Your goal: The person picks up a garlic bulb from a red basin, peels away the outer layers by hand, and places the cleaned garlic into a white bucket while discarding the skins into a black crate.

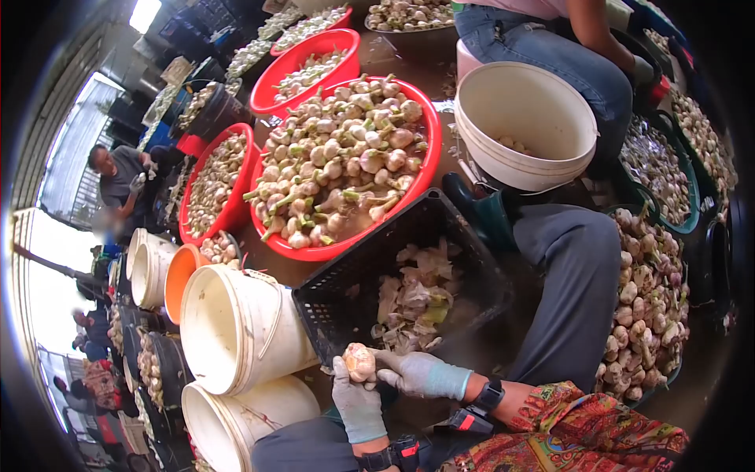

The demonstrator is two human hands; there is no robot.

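A garlic bulb (359,363), its skin partly off and the cloves showing pinkish, is gripped in the fingers of my left hand (359,407), which wears a pale grey glove. My right hand (425,374), gloved alike, has its thumb and fingers closed against the bulb's right side; the far fingertips are hidden. Just beyond both hands stands a black plastic crate (334,283), tilted in view. Loose papery garlic skins (417,295) lie heaped inside it.
Red tubs of garlic, the largest (431,169) at the centre, stand beyond the crate. White buckets (216,330) lean at the left; another white bucket (525,126) stands ahead. Piled garlic (641,315) is right of my bent leg (574,283). A person in jeans (543,71) sits close by.
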